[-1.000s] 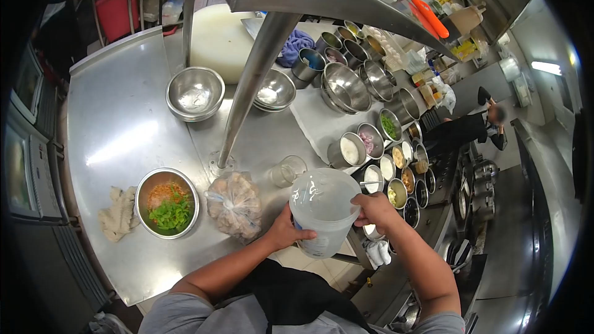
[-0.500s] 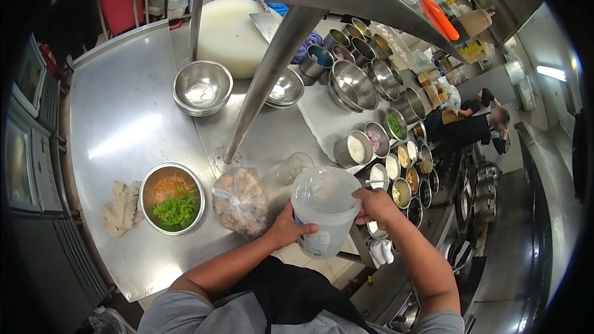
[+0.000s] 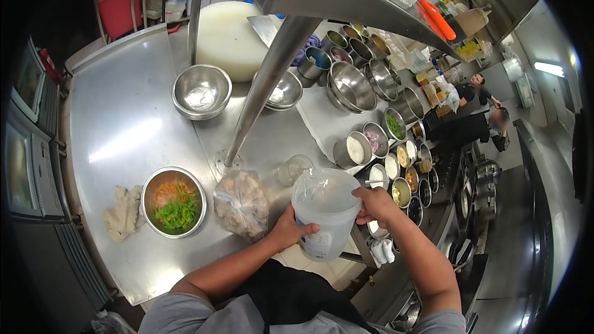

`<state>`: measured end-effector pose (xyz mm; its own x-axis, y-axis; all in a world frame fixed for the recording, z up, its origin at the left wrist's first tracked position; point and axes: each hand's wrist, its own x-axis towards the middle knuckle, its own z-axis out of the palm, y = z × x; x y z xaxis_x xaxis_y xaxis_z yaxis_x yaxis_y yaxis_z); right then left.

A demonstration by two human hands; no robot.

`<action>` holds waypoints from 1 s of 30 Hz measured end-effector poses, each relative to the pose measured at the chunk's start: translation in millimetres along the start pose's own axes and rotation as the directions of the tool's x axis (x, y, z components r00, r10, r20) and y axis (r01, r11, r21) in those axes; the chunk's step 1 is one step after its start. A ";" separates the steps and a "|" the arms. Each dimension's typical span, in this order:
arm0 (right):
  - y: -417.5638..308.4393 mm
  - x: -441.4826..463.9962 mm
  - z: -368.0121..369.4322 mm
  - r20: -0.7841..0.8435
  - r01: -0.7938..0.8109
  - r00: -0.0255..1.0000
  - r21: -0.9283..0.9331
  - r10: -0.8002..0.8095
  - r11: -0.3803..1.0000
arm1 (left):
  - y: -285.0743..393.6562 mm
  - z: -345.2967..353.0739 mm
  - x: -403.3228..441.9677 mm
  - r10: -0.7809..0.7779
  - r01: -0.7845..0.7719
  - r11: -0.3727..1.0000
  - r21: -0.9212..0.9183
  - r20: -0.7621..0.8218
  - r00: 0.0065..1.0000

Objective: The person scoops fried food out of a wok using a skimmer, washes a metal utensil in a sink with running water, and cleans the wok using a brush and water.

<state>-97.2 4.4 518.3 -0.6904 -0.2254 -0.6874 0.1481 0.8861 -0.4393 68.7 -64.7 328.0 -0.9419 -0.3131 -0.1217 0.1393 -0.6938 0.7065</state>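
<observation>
A translucent white plastic bucket (image 3: 327,210) with a label is held in front of my body, its open top facing up. My left hand (image 3: 292,229) grips its left side, thumb across the front. At the right rim, the fingers of my right hand (image 3: 374,205) are closed on the bucket's edge. A tied clear bag of pale brown pieces (image 3: 241,204) lies just left of my left hand. Behind the bucket stands a clear container (image 3: 293,170). Farther left, a steel bowl (image 3: 174,202) holds chopped greens and an orange-brown mixture, beside a beige cloth (image 3: 123,213).
A steel post (image 3: 272,80) rises from the steel table (image 3: 124,105) to an overhead shelf. Stacked steel bowls (image 3: 202,91), a round white board (image 3: 226,40) with a cleaver, and ingredient pots (image 3: 356,148) stand behind. Two people (image 3: 473,114) are at the far right.
The view has shifted slightly, while both hands keep their hold on the bucket. A second person has come into clearer view at the far right.
</observation>
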 end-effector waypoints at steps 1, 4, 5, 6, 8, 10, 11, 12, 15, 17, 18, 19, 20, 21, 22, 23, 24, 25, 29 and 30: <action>0.0 0.8 -0.6 0.005 -0.008 1.000 0.005 0.008 1.000 | -3.7 -2.3 2.0 0.006 -0.006 1.000 0.003 -0.002 1.000; 2.9 4.9 0.7 0.004 -0.013 1.000 0.009 0.013 1.000 | -3.8 -2.8 1.7 0.019 -0.019 1.000 0.007 -0.012 1.000; 4.1 5.5 0.7 -0.006 -0.012 1.000 0.012 0.012 1.000 | -2.5 -1.7 1.2 0.025 -0.025 1.000 0.009 -0.017 1.000; 4.0 4.7 0.6 -0.008 -0.013 1.000 0.011 0.014 1.000 | -0.8 -0.9 1.2 0.024 -0.024 1.000 0.006 -0.015 1.000; 3.9 2.9 2.2 -0.008 -0.005 1.000 0.021 0.005 1.000 | 2.0 -0.7 -0.5 0.003 -0.003 1.000 0.003 -0.008 1.000; 0.9 -1.4 2.1 0.004 -0.014 1.000 0.014 0.013 1.000 | 4.0 0.3 -2.0 -0.004 0.004 1.000 -0.005 -0.009 1.000; -0.8 -2.6 1.8 0.015 -0.019 1.000 0.007 0.019 1.000 | 5.3 1.2 -2.3 -0.009 0.008 1.000 -0.010 -0.009 1.000; -1.6 -2.7 1.5 0.014 -0.019 1.000 0.007 0.018 1.000 | 6.8 2.2 -2.5 -0.008 0.008 1.000 -0.011 -0.009 1.000; -3.0 -3.9 1.5 0.015 -0.030 0.999 -0.005 0.030 1.000 | 8.0 3.5 -3.3 -0.002 0.001 1.000 -0.025 -0.003 1.000; -3.7 -5.3 2.3 0.005 -0.029 1.000 -0.010 0.029 1.000 | 6.5 2.9 -3.3 0.012 -0.012 1.000 -0.020 -0.007 1.000; -3.3 -5.6 2.8 0.003 -0.029 1.000 -0.011 0.029 1.000 | 6.7 3.0 -3.4 0.013 -0.013 1.000 -0.022 -0.006 1.000; -2.4 -5.4 3.6 -0.004 -0.019 1.000 0.006 0.019 1.000 | 7.1 3.2 -3.5 0.014 -0.014 1.000 -0.019 -0.007 1.000; -2.3 -5.2 3.9 -0.011 -0.009 1.000 0.022 0.009 1.000 | 7.4 3.5 -3.5 0.015 -0.016 1.000 -0.017 -0.010 1.000; -2.6 -5.2 3.5 -0.012 -0.009 1.000 0.019 0.009 1.000 | 6.2 3.4 -3.0 0.016 -0.017 1.000 -0.019 -0.010 1.000; -2.8 -5.1 3.2 -0.009 -0.006 1.000 0.014 0.006 1.000 | 4.0 2.7 -2.4 0.018 -0.018 0.999 -0.029 -0.010 1.000; -2.9 -5.1 3.4 -0.006 -0.002 1.000 0.011 0.002 1.000 | 4.5 2.7 -2.4 0.019 -0.020 0.999 -0.038 -0.010 1.000; -3.5 -5.5 3.8 -0.007 -0.002 1.000 0.011 0.002 1.000 | 5.1 2.9 -2.6 0.020 -0.020 0.999 -0.038 -0.010 1.000; -4.5 -6.3 4.1 -0.011 -0.005 1.000 0.009 0.005 1.000 | 5.9 3.7 -3.0 0.018 -0.019 0.999 -0.046 -0.011 1.000; -4.6 -6.3 3.5 -0.018 -0.010 1.000 0.009 0.011 1.000 | 9.3 6.0 -4.6 0.003 -0.004 0.998 -0.060 -0.009 1.000; -4.4 -6.5 3.2 -0.018 -0.010 1.000 0.008 0.011 1.000 | 10.5 6.6 -5.5 0.003 -0.004 0.998 -0.061 -0.010 1.000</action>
<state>-91.0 0.6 522.9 -0.7012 -0.2088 -0.6817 0.1608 0.8852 -0.4365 73.3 -66.0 340.7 -0.9383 -0.3220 -0.1263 0.1615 -0.7307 0.6633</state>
